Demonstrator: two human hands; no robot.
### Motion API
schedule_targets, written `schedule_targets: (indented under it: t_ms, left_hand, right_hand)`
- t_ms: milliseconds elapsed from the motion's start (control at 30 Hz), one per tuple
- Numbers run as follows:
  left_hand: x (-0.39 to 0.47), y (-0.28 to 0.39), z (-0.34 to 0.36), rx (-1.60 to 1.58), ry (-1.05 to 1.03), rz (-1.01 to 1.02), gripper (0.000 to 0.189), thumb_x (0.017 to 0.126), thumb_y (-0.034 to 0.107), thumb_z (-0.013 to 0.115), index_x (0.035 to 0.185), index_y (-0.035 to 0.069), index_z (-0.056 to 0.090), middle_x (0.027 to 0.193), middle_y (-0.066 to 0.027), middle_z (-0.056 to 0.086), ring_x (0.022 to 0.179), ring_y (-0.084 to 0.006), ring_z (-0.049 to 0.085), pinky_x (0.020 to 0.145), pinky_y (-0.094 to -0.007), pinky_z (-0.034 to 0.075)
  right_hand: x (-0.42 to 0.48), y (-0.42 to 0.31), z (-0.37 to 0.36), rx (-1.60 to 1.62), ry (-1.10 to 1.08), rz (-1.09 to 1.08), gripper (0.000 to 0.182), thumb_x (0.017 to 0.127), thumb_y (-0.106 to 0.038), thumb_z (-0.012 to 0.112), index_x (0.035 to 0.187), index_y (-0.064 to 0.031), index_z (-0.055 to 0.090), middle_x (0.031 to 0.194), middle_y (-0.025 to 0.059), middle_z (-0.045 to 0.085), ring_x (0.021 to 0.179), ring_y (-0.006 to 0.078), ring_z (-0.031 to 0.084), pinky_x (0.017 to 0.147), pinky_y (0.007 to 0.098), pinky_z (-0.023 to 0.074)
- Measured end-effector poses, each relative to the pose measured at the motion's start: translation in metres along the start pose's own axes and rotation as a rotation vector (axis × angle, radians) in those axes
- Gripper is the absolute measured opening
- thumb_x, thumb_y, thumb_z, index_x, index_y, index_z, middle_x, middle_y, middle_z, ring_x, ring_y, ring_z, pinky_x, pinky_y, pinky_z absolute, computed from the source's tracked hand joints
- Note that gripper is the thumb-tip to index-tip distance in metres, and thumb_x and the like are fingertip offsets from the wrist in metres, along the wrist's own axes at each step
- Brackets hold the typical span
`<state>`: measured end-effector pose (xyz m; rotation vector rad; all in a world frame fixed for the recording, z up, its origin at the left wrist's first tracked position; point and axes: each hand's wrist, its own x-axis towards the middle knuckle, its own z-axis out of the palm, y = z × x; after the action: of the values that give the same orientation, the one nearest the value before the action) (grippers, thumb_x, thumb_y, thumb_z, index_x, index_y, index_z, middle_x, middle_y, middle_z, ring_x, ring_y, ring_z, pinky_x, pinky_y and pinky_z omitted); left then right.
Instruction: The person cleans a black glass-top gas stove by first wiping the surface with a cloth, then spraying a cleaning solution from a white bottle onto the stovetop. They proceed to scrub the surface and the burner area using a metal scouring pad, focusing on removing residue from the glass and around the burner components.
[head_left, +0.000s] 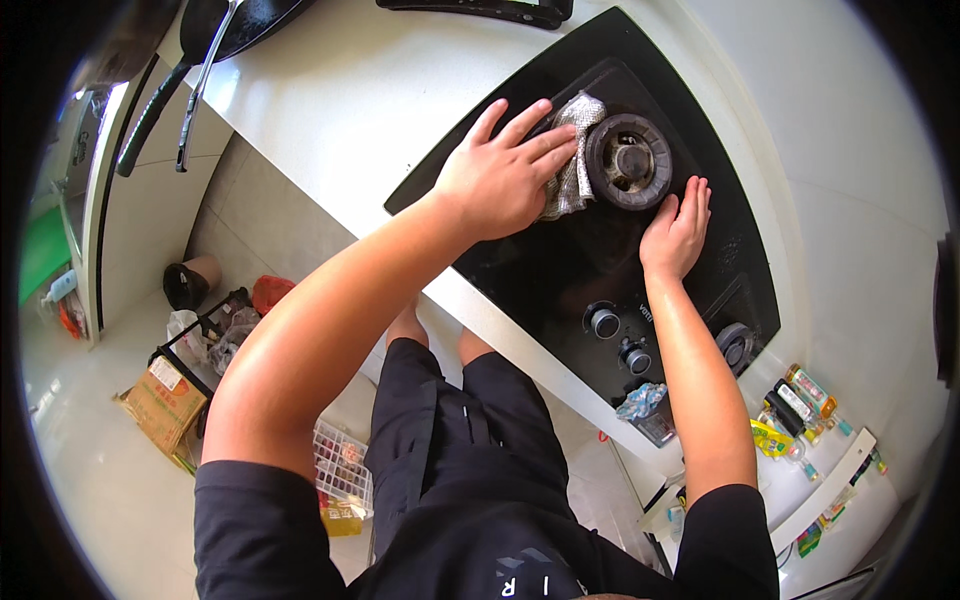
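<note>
A black glass gas hob (510, 277) lies before me, set in a white countertop. My left hand (510, 169) is on it palm down, the fingertips on a crumpled grey-white patterned cloth (577, 161). The cloth lies against the left side of a round dark burner (630, 161), whose centre shows brownish stains. My right hand (679, 232) is just below and right of that burner, fingers stretched out and thumb apart, nothing visible in it. Whether it touches the burner's rim I cannot tell.
Two control knobs (604, 322), a second burner (735, 345) and a blue-white crumpled cloth (642, 401) are near my right forearm. Bottles (810, 390) stand by the wall. A black frying pan (240, 30) with tongs (202, 82) sits upper left. A cardboard box (161, 405) is on the floor.
</note>
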<state>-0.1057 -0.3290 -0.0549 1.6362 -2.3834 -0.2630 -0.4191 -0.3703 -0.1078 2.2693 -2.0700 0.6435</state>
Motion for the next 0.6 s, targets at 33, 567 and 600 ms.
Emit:
schedule_targets:
  t_ms: [33,567,600]
  left_hand:
    - [0.007,-0.003,-0.003,0.002,-0.034,0.016,0.063,0.100,0.023,0.060,0.163,0.022,0.055,0.173,0.0037,0.048,0.169,-0.0256,0.025,0.137,-0.0587,0.014]
    - [0.038,-0.013,0.005,-0.086,-0.012,-0.023,0.064,0.105,0.036,0.041,0.165,0.016,0.052,0.177,-0.0031,0.043,0.171,-0.0342,0.017,0.135,-0.0651,0.002]
    - [0.056,-0.017,0.000,-0.116,-0.055,-0.012,0.063,0.107,0.038,0.037,0.164,0.015,0.054,0.175,-0.0023,0.046,0.171,-0.0330,0.018,0.135,-0.0650,0.001]
  right_hand:
    - [0.000,-0.001,0.001,0.000,-0.003,-0.002,0.054,0.108,-0.018,0.062,0.159,-0.0016,0.055,0.168,0.0232,0.051,0.157,0.0413,0.046,0.130,0.0550,0.0348]
    - [0.000,-0.011,-0.010,0.135,-0.029,-0.164,0.050,0.097,-0.004,0.059,0.146,0.0029,0.066,0.161,0.0234,0.058,0.151,0.0426,0.053,0.128,0.0508,0.0411]
    - [0.000,-0.011,-0.011,0.145,-0.019,-0.159,0.049,0.097,-0.004,0.059,0.145,0.0029,0.068,0.159,0.0225,0.060,0.150,0.0429,0.055,0.127,0.0509,0.0421]
